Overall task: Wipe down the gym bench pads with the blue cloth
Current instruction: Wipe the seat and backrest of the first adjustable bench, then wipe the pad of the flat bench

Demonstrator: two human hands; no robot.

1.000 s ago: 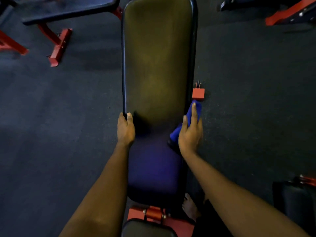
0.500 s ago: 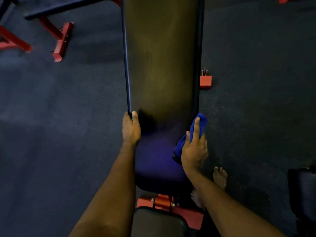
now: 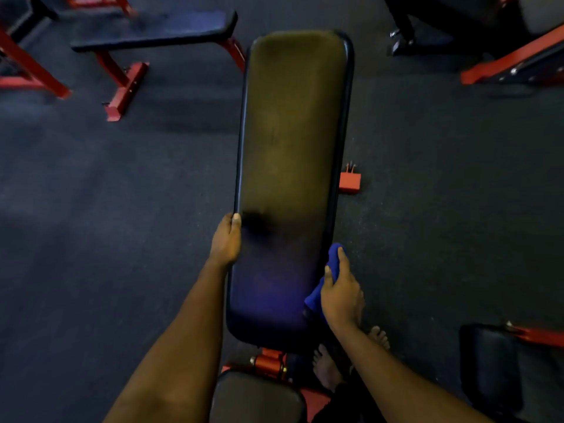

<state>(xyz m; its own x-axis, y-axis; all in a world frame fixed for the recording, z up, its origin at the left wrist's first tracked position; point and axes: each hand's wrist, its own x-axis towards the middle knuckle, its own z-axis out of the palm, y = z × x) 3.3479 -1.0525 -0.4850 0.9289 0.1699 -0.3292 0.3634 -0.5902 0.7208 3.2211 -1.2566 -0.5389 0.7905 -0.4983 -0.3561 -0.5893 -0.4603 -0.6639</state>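
The long dark back pad (image 3: 293,141) of the bench runs away from me down the middle of the view. My left hand (image 3: 225,239) holds the pad's left edge, fingers wrapped over the rim. On the right edge, my right hand (image 3: 341,293) presses the blue cloth (image 3: 332,264) against the side of the pad, with fingers laid along the cloth. The cloth is bunched and partly hidden under the hand. A smaller seat pad (image 3: 256,398) lies just below, joined by a red hinge (image 3: 268,363).
Another flat bench (image 3: 152,32) on red legs stands at the back left. A red frame foot (image 3: 349,181) sticks out right of the pad. More red-framed equipment (image 3: 512,56) is at the back right, a dark padded piece (image 3: 488,367) at lower right. My bare feet (image 3: 326,364) stand beside the hinge.
My right hand and the cloth have slid down the pad's right edge toward me. My left hand keeps its hold on the left edge. The camera has pulled back, showing the pad's far end.
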